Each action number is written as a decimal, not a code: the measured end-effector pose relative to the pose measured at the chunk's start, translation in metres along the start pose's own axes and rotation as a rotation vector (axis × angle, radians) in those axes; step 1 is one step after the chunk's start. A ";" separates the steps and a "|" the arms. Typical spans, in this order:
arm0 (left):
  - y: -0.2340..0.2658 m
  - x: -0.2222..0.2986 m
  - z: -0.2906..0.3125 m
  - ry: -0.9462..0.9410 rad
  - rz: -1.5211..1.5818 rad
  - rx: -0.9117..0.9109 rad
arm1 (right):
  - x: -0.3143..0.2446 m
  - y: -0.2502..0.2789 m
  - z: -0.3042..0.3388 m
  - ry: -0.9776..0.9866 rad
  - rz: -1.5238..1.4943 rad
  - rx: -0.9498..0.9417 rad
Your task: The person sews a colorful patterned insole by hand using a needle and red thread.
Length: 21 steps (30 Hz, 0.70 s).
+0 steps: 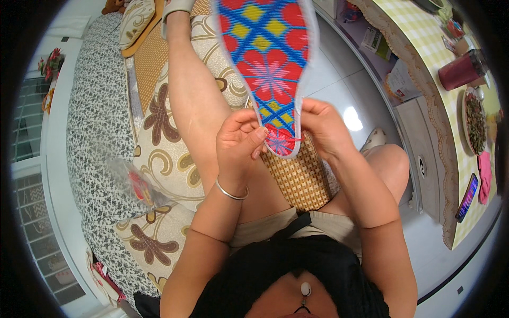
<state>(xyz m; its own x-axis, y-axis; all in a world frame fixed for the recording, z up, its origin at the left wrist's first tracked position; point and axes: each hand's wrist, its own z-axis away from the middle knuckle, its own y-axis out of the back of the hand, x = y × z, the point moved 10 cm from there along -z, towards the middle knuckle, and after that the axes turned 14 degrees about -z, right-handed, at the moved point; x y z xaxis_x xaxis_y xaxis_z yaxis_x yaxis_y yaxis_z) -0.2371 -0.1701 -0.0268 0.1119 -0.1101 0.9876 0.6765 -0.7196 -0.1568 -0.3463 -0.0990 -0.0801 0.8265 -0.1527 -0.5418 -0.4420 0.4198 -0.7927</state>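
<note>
An embroidered insole (273,77), red, blue and yellow with a white rim, is held up before me, its narrow heel end toward me. At the heel's left edge my left hand (238,140) pinches it, thumb on the patterned face and a bracelet at the wrist. My right hand (326,127) is closed at the opposite edge, its fingertips partly hidden behind the rim. A short bit of red thread (298,140) shows at the heel's right edge; I cannot make out a needle. Below the insole, a woven tan-and-brown basket-like piece (297,177) sits between my legs.
My left leg stretches along a sofa with a patterned cover (159,153). A clear plastic bag (139,183) with red contents lies there. On the right, a checked-cloth table (413,32) holds a dark red cup (461,70), a plate of food (473,121), a pink cloth (484,177) and a phone (467,197).
</note>
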 end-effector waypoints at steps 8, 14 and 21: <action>-0.003 -0.005 -0.001 0.019 -0.006 -0.030 | 0.027 -0.016 -0.002 -0.102 -0.502 0.025; 0.005 -0.008 -0.001 0.060 0.107 -0.034 | -0.002 -0.009 -0.012 -0.028 -0.687 -0.083; 0.015 -0.002 -0.011 0.090 0.489 -0.110 | -0.169 0.106 0.015 0.773 -0.516 0.123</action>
<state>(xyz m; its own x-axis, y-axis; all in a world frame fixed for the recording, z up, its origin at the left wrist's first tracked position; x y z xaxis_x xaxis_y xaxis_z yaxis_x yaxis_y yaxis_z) -0.2349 -0.1882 -0.0309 0.3299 -0.5071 0.7962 0.4798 -0.6363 -0.6041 -0.5271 -0.0157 -0.0684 0.4296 -0.8801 -0.2022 -0.0090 0.2197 -0.9755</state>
